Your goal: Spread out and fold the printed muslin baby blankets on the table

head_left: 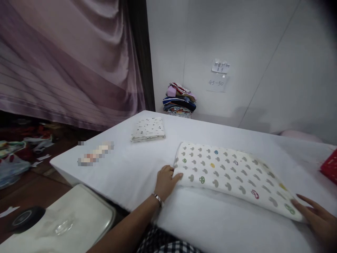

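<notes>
A mauve curtain (65, 63) hangs at the far left above a cluttered floor. In the lower left corner a black round object (25, 218) lies on a pale tray-like surface (86, 211). The desk (126, 175), covered in white, begins just right of it. On its left part lies a small item (95, 153), too blurred to identify, and further back a small folded cloth (147, 129) with a dotted print. The left hand (165, 181), a bracelet (158, 199) at its wrist, is closed on the left edge of the patterned cloth (231, 175): the thumb lies on top and the fingers curl at the edge. This larger folded cloth, white with grey and coloured mushroom shapes, lies flat on the near middle of the desk and reaches to the right. Behind it, against the wall, stands a pile of folded clothes (179, 100), with two paper notes (220, 66) stuck on the wall further right. The right hand (316, 216) lies spread flat, fingers apart, its fingertips touching the cloth's near right corner. A red object (330, 167) shows at the right edge of the desk.
</notes>
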### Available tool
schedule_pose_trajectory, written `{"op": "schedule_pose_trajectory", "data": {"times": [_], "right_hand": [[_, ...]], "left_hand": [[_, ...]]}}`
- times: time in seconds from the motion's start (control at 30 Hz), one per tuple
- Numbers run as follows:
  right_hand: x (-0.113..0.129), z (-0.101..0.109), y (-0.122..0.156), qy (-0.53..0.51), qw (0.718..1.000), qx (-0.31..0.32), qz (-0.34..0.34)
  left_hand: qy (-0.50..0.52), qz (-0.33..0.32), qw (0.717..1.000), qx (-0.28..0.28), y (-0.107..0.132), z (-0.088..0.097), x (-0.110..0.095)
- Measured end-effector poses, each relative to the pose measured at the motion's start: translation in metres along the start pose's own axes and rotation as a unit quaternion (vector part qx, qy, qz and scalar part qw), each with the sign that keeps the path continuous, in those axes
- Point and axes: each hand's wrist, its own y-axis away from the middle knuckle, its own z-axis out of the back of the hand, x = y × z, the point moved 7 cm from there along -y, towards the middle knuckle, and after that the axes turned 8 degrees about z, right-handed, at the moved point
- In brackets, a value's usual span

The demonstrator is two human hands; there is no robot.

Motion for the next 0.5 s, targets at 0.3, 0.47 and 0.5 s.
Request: {"op": "schedule_pose_trajectory", "data": {"times": [0.3,0.47,0.5], "right_hand": [[0.034,-0.002,0.021,-0.056,0.997,0.037,-0.029],[0.045,-0.001,0.027,-0.093,0.996,0.006,-0.004],[0.045,-0.001,0.027,-0.097,0.995,-0.001,0.002]], "left_hand": [[-0.008,0.060,0.997,0.045,-0.011,0.001,0.006],[-0.010,0.061,0.998,0.009,-0.023,-0.006,0.004],[-0.013,0.044,0.999,-0.001,-0.024,-0.006,0.002]]}}
